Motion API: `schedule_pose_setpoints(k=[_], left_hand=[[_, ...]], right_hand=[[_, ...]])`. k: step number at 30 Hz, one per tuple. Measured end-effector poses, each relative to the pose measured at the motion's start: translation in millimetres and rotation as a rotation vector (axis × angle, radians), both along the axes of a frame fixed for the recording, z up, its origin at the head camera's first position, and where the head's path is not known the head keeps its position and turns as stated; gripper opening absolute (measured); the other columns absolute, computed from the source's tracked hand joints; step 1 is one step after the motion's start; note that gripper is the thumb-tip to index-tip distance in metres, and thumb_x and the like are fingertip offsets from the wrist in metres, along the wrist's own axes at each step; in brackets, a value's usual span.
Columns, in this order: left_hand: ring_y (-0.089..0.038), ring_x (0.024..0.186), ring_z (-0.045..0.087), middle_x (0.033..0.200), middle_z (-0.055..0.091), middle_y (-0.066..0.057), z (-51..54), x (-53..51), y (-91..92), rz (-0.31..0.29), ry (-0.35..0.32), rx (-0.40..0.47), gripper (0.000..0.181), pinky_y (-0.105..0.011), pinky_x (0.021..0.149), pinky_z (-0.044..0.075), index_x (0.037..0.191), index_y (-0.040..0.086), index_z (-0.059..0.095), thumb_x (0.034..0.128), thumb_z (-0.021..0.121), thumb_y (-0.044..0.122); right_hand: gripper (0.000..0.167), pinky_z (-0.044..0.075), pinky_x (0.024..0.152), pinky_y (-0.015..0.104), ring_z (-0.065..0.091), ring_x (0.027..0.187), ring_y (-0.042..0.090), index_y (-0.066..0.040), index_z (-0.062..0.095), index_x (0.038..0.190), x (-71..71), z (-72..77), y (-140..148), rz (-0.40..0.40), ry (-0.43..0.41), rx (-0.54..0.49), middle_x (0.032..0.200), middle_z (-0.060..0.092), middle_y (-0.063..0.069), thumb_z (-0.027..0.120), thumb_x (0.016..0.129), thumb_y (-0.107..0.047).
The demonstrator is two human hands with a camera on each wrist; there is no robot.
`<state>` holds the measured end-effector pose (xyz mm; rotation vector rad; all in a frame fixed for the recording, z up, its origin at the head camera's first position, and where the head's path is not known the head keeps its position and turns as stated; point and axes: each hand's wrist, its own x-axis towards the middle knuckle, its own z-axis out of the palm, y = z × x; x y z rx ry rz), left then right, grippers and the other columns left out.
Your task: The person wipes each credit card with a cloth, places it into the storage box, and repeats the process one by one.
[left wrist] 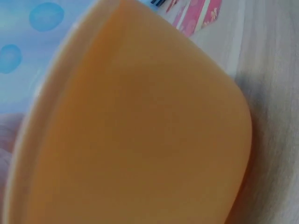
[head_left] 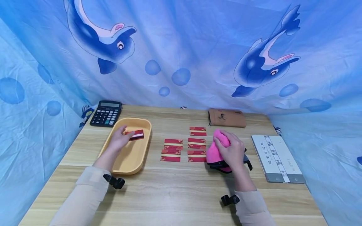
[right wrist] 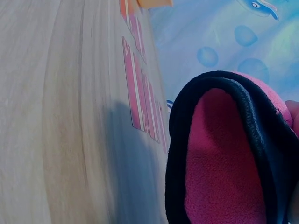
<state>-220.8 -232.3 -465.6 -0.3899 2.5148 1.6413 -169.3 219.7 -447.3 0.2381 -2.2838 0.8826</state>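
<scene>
My left hand (head_left: pixel 120 139) reaches over the yellow tray (head_left: pixel 149 138) in the head view, thumb and forefinger apart. The thumb touches or overlaps the left end of a red card with a white stripe (head_left: pixel 137 135); whether other cards lie beneath it is unclear. In the left wrist view, the tray's outer wall (left wrist: pixel 149 112) hides most of this hand. My right hand (head_left: pixel 233 150) grips a bunched pink fleece item with black trim (head_left: pixel 214 152). Its folded, fuzzy pink inside (right wrist: pixel 222 158) faces the right wrist camera.
Several red-and-cream cards (head_left: pixel 196 143) lie in two columns between the hands. A calculator (head_left: pixel 106 113) stands behind the tray. At the back right is a brown zipped wallet (head_left: pixel 229 118); a white-and-grey notebook (head_left: pixel 275 157) lies at the right. A blue dolphin curtain (head_left: pixel 181 47) encloses the table.
</scene>
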Motion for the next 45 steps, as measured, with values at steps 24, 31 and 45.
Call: schedule_pose_setpoints(k=[24,31,45], left_hand=[[-0.030,0.134,0.050,0.143,0.057,-0.011,51.3,3.0,148.9,-0.465,0.481,-0.156,0.043,-0.049,0.113,0.041,0.141,0.009,0.057,0.1028,0.061,0.028],[-0.027,0.130,0.054,0.139,0.060,-0.011,22.7,-19.9,194.4,-0.521,0.455,-0.128,0.040,-0.045,0.112,0.044,0.139,0.007,0.059,0.1014,0.064,0.018],[-0.032,0.137,0.047,0.145,0.054,-0.014,-35.5,-49.2,214.7,-0.438,0.333,-0.127,0.044,-0.049,0.115,0.039,0.139,0.006,0.060,0.0983,0.069,0.020]], right_hand=[[0.041,0.051,0.067,0.030,0.070,0.087,0.026,-0.006,0.075,0.117,3.9,-20.5,23.4,0.058,0.010,-0.023,0.104,0.075,0.012,0.089,0.078,-0.016],[0.043,0.046,0.072,0.016,0.070,0.089,0.027,-0.004,0.075,0.117,5.6,-24.5,33.8,0.063,0.023,-0.044,0.104,0.075,0.012,0.089,0.077,-0.012],[0.042,0.045,0.072,0.011,0.070,0.088,0.027,-0.004,0.075,0.117,9.5,-24.3,43.8,0.045,0.023,-0.055,0.104,0.075,0.013,0.089,0.077,-0.010]])
